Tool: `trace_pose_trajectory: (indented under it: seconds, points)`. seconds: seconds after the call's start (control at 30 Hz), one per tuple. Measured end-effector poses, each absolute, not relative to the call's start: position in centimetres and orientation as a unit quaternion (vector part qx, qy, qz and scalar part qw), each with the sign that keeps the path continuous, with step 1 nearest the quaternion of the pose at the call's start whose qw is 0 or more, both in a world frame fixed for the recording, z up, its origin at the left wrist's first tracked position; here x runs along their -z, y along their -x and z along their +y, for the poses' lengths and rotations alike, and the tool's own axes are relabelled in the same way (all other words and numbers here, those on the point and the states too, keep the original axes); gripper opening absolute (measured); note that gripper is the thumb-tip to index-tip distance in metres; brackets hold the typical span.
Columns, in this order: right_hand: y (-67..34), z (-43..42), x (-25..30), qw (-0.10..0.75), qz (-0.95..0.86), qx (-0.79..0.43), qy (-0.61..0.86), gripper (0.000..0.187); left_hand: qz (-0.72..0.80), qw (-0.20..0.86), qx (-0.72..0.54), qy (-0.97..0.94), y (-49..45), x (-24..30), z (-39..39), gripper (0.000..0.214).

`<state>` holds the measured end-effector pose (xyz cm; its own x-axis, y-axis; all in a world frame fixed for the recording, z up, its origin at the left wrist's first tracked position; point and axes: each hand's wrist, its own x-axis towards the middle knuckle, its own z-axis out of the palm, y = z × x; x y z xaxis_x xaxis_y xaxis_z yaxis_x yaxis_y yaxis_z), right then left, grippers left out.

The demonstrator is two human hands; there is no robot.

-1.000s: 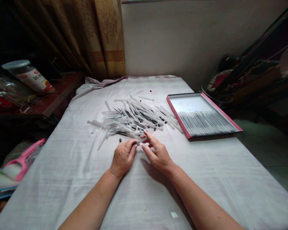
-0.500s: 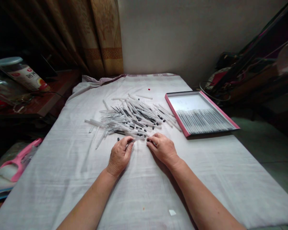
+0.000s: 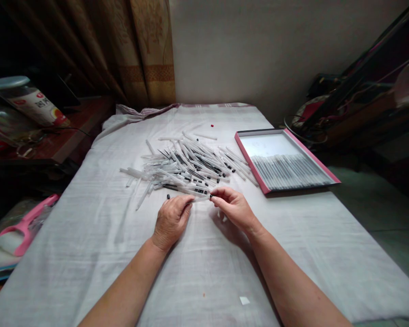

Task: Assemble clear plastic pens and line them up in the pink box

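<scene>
My left hand [image 3: 174, 217] is closed on a clear pen barrel [image 3: 201, 199], which points toward my right hand. A small black end plug [image 3: 211, 196] is pinched between the thumb and forefinger of my right hand [image 3: 232, 206], at the barrel's tip. Whether the plug touches the barrel I cannot tell. Just beyond my hands lies a loose pile of pen parts [image 3: 187, 165]: clear barrels, thin black refills and small black plugs. A single black plug [image 3: 168, 196] sits beside my left hand.
A pink-edged box [image 3: 250, 165] with a row of pens stands right of the pile on the white cloth [image 3: 204, 263]. A small red piece [image 3: 211, 125] lies farther back. On the left side are a lidded jar [image 3: 30, 102] and a pink-handled item [image 3: 27, 227].
My right hand has lifted slightly and turned, and the black plug now shows at its fingertips. My left hand has shifted a little right with the barrel.
</scene>
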<state>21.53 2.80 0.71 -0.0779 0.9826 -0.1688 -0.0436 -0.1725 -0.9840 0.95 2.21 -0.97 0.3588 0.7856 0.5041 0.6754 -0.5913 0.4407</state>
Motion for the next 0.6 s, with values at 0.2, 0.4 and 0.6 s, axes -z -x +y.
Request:
trace_pose_trajectory:
  seconds: [0.2,0.4,0.6]
  points:
    - [-21.5,2.7,-0.5,0.468,-0.494,-0.537,0.498,0.028,0.441,0.079,-0.355,-0.82,-1.0,0.9,2.2,0.018]
    - [-21.6,2.7,0.4,0.468,-0.557,-0.467,0.503,0.022,0.443,0.083,-0.35,-0.821,-0.9,1.1,2.2,0.019]
    - [-22.2,2.6,0.0,0.421,-0.683,-0.316,0.507,0.014,0.44,0.074,-0.339,-0.828,-0.8,1.1,2.2,0.02]
